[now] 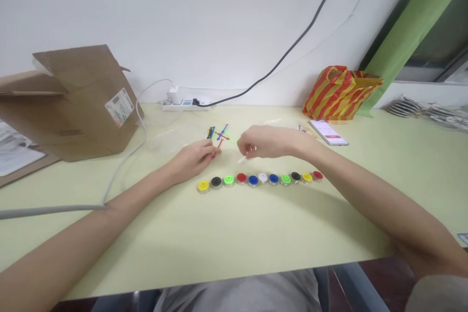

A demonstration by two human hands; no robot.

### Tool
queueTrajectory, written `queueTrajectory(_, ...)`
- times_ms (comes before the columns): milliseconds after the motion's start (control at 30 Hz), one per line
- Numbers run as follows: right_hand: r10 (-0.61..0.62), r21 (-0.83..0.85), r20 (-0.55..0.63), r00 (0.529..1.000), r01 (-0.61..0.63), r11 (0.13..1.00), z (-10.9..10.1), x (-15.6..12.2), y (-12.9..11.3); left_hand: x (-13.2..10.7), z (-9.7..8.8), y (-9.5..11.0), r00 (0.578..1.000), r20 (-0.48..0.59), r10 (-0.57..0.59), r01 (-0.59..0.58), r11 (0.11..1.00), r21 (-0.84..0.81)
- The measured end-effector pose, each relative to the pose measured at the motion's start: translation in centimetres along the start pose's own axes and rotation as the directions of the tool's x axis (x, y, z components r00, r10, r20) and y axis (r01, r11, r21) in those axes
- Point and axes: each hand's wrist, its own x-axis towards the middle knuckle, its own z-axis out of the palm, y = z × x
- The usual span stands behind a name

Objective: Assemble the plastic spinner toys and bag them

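Above the row of discs, my left hand [199, 157] rests low over the table with its fingers curled together. A red arrow-ended stick [220, 145] pokes out at its fingertips, and a bunch of dark, blue and yellow sticks [210, 132] shows just above the fingers. Loose blue, red and green sticks lie crossed beyond it. My right hand [261, 141] is bent down with fingers pinched, and a small white piece [242, 159], seemingly a stick, sticks out below them. In front of both hands runs a line of round coloured discs [253, 180] on clear bases.
An open cardboard box [84, 107] stands at the left, with a grey cable [120, 175] crossing my left forearm. A power strip [186, 104] sits by the wall. To the right are a phone [328, 132], a red-and-yellow striped bag [338, 95] and wrapped stacks [404, 107].
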Motion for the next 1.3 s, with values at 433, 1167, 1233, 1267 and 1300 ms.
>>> queueTrajectory(433,-0.032,-0.145,-0.143,0.989,0.011,0.989,0.2,0.3,-0.4,-0.5,-5.2,2.4,0.812,0.583,-0.03,0.266,0.908,-0.323)
queueTrajectory(1167,0.127,-0.227,-0.243,0.962,-0.184,0.956,0.1,1.0,4.1,0.0,-1.1,2.2,0.984,0.116,-0.132,0.171,0.869,-0.464)
queueTrajectory(1233,0.114,-0.235,-0.22,0.969,-0.166,0.958,0.5,1.3,4.3,0.0,-1.0,2.3,0.987,0.102,-0.126,0.16,0.861,-0.483)
queueTrajectory(1267,0.11,-0.236,-0.212,0.971,-0.16,0.958,0.7,1.4,4.4,-0.1,-0.9,2.3,0.987,0.09,-0.133,0.16,0.856,-0.491)
queueTrajectory(1300,0.109,-0.235,-0.209,0.972,-0.158,0.959,0.9,1.5,4.4,-0.1,-0.8,2.3,0.987,0.068,-0.146,0.16,0.855,-0.493)
